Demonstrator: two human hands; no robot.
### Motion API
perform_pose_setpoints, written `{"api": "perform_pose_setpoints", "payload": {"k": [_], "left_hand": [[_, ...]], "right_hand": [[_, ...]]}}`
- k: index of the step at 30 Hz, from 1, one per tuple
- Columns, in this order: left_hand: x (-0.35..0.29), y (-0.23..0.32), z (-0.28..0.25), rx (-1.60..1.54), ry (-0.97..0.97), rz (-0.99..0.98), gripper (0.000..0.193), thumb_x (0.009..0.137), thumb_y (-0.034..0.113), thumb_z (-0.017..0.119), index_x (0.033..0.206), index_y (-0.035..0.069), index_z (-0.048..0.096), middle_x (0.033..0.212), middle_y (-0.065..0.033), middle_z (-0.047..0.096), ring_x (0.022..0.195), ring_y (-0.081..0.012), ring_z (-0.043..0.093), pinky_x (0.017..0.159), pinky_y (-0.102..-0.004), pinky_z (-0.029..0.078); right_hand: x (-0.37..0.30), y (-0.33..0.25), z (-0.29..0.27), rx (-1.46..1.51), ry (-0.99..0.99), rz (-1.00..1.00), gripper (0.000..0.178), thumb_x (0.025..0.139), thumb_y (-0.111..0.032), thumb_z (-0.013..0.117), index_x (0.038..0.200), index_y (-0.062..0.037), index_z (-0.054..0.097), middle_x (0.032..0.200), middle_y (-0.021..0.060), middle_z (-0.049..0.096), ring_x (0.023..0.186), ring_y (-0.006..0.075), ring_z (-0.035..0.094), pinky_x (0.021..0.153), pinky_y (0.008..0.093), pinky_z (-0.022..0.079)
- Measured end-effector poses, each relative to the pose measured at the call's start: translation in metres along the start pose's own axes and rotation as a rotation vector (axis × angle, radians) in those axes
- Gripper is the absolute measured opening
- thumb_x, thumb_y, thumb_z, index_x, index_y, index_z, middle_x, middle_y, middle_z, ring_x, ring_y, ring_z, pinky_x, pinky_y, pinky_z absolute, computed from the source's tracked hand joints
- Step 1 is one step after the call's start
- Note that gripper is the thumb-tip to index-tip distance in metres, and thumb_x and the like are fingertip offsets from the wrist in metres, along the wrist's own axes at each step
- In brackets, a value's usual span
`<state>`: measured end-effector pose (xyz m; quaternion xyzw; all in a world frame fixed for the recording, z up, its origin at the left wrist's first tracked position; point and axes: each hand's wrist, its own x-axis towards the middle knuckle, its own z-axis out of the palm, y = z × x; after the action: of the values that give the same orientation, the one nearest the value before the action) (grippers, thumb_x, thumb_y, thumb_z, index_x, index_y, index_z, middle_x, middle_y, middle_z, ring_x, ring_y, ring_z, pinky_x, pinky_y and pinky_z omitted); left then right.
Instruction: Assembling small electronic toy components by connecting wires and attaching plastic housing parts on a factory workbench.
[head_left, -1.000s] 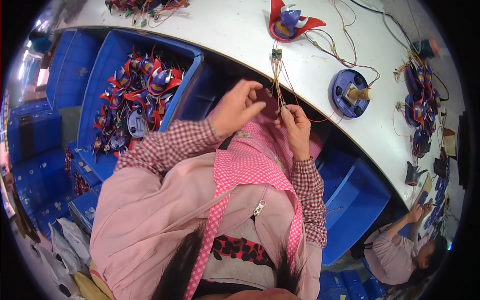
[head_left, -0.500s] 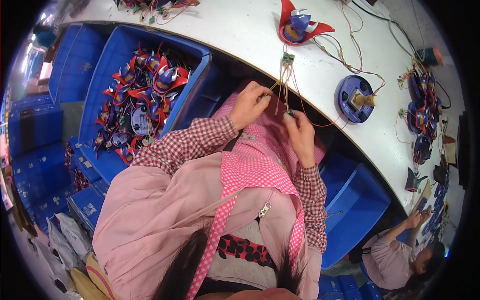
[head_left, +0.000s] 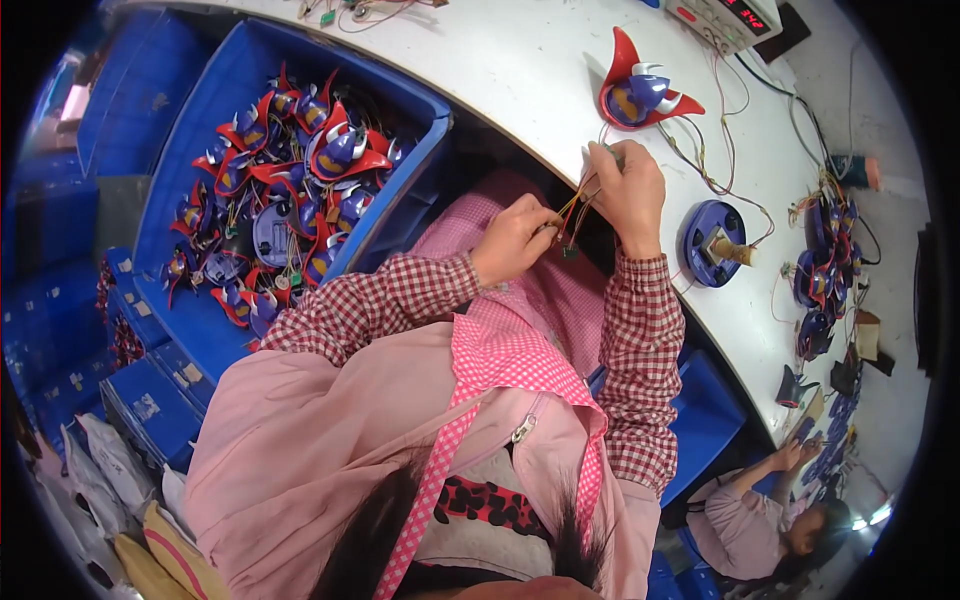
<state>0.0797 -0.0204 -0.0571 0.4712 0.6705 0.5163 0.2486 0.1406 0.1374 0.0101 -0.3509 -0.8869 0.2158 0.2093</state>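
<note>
A bundle of thin coloured wires (head_left: 572,212) is held between two bare hands, just off the front edge of the white table (head_left: 560,110) and beyond the bib of the pink checked apron (head_left: 510,350). The left hand (head_left: 512,243) is closed in a pinch, thumb against forefinger, on the lower end of the strands; the right hand (head_left: 630,190), curled higher and over the table edge, grips the upper end (a hint of green shows at its fingertips, too covered to identify). The step in hand looks like sorting or parting individual leads, and the next move would seem to call for a steady right grip and a light left pinch, with no tug on the wire ends. The bundle's long axis runs slantwise, from the right hand down and leftward to the left; a few strands droop instead, a small green circuit board (head_left: 570,251) hanging near the left fingertips. Beyond the right hand, a purple-and-red horned toy head (head_left: 640,95) rests on the table, one red wing pointing away from the person, the other rightward. Nearby sits a round purple base (head_left: 704,248), a tan cylinder (head_left: 738,253) jutting to the right. At left, a blue bin (head_left: 432,127) holds a heap of similar toys (head_left: 340,150).
</note>
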Motion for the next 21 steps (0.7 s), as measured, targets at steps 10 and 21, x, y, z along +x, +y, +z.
{"api": "perform_pose_setpoints", "payload": {"k": [10,21], "left_hand": [[0.001,-0.009,0.003,-0.080,0.011,-0.085,0.017,0.084,0.008,0.057,0.095,-0.002,0.062,0.078,-0.0069,0.051,0.066,-0.0147,0.055,0.058,-0.0260,0.044],[0.003,-0.006,-0.001,-0.172,-0.034,-0.161,0.018,0.083,0.009,0.057,0.097,-0.001,0.063,0.077,-0.0048,0.052,0.064,-0.0090,0.056,0.056,-0.0230,0.045]], "right_hand": [[0.009,0.000,-0.005,0.091,-0.084,0.225,0.036,0.077,-0.034,0.063,0.078,0.0015,0.064,0.066,0.0161,0.063,0.061,0.0292,0.061,0.059,0.0376,0.047],[-0.003,0.007,-0.007,0.110,0.127,0.041,0.031,0.078,-0.029,0.065,0.081,0.0015,0.064,0.068,0.0131,0.063,0.060,0.0279,0.060,0.059,0.0375,0.046]]}}
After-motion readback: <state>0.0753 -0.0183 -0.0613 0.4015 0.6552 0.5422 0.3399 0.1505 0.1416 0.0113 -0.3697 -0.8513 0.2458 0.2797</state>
